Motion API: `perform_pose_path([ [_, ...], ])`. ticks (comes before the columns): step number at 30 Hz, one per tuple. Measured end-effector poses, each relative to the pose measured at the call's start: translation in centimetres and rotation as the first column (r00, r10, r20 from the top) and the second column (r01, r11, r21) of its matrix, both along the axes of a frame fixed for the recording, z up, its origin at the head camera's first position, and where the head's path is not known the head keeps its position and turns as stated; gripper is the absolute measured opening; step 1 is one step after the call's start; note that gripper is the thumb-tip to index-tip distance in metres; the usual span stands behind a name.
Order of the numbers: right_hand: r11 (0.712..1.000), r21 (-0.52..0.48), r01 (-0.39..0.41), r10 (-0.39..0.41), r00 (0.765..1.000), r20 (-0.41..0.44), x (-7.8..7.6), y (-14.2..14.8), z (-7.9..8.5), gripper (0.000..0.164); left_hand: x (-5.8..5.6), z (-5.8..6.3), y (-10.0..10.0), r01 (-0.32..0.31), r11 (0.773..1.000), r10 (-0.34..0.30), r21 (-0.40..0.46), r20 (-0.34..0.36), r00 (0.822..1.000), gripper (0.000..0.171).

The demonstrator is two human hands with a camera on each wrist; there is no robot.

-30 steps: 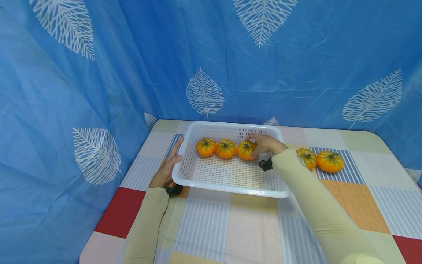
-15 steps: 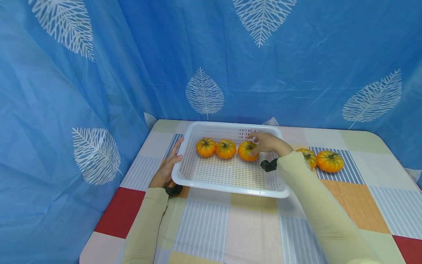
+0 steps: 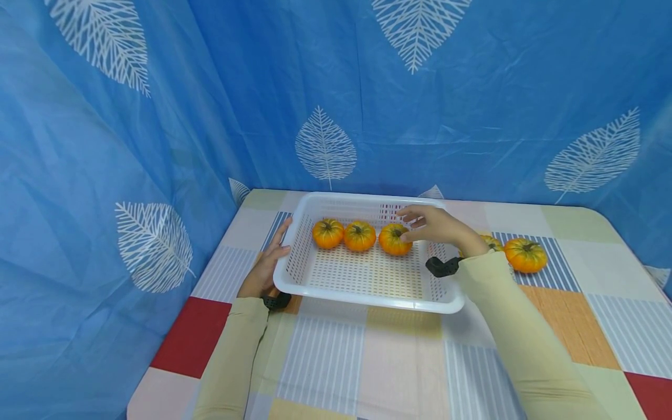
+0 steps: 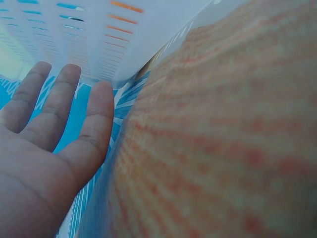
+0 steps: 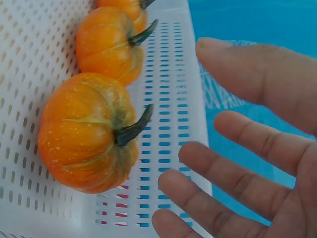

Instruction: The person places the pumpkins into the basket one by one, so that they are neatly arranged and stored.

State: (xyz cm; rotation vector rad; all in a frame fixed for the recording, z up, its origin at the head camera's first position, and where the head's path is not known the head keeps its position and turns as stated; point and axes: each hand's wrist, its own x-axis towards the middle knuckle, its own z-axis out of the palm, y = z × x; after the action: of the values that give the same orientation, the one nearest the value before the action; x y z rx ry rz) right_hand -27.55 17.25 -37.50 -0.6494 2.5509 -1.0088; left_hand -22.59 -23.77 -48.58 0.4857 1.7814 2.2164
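Three small orange pumpkins sit in a row inside a white perforated plastic basket. The rightmost pumpkin is nearest to my right hand, whose fingers are spread above the basket's right part and hold nothing. In the right wrist view this pumpkin lies apart from the fingertips, its dark green stem toward them. My left hand is at the basket's left side, fingers extended along the outer wall. The left wrist view shows its straight fingers close to the perforated wall.
Two more pumpkins lie on the table to the basket's right: one in full view, the other partly hidden by my right wrist. A patchwork-patterned cloth covers the table. Blue curtains with white leaves hang behind and at left.
My right hand has let go of the rightmost pumpkin in the basket and drawn back up and to the right. The left hand and the basket have stayed in place.
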Motion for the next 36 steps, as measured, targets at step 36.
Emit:
perform_pose_path([
  [36, 0.943, -0.319, 0.092, -0.14, 0.982, -0.129, 6.1, 7.0, -0.1, 0.047, -0.4, -0.2, -0.2, 0.018, 1.0, -0.018, 0.02, 0.021, 1.0, 0.088],
])
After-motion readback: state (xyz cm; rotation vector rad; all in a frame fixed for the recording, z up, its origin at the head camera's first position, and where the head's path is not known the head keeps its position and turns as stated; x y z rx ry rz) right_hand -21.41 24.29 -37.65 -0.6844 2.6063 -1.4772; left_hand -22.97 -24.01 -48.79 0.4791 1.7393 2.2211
